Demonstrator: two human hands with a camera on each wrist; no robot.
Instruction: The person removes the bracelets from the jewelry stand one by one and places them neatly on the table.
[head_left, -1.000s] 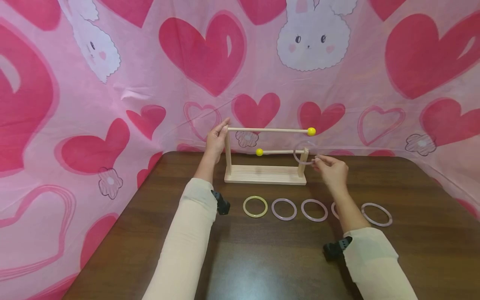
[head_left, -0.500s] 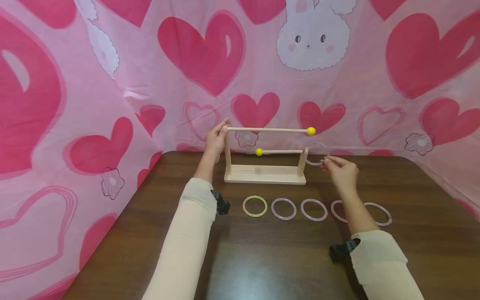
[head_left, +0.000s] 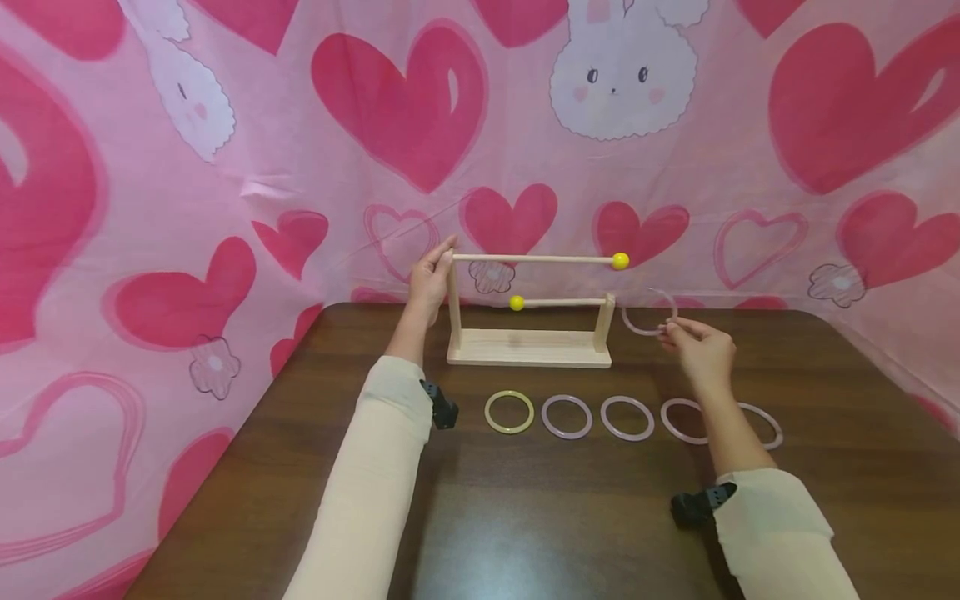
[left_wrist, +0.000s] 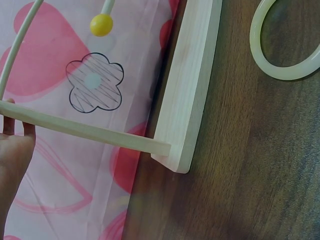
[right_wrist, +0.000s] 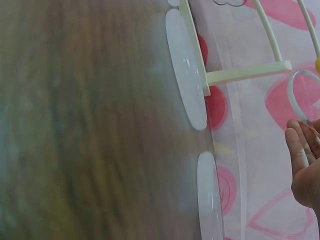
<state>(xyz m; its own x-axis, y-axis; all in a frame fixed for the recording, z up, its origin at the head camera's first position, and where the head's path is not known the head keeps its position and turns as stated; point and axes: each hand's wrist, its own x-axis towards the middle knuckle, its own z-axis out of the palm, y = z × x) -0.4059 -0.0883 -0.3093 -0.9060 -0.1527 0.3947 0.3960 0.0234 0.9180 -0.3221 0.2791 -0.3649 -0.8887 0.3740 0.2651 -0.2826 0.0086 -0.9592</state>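
A wooden stand has two posts, each bearing a horizontal rod tipped with a yellow ball. My left hand grips the top of its taller left post, fingers behind the wood. To the right of the stand, my right hand pinches the lower edge of a pale translucent ring, held up off the table. In the right wrist view this ring rises above the fingertips, beyond the top of the shorter post. Both rods carry no rings.
In front of the stand a row of rings lies flat on the brown table: a yellow ring at the left, then several pale purple ones such as the second ring. My right forearm partly covers the last two. A pink heart-patterned cloth hangs behind.
My right hand has moved right with the ring, from overlapping the shorter post to beside it, apart from the stand. My left hand stays on the taller post.
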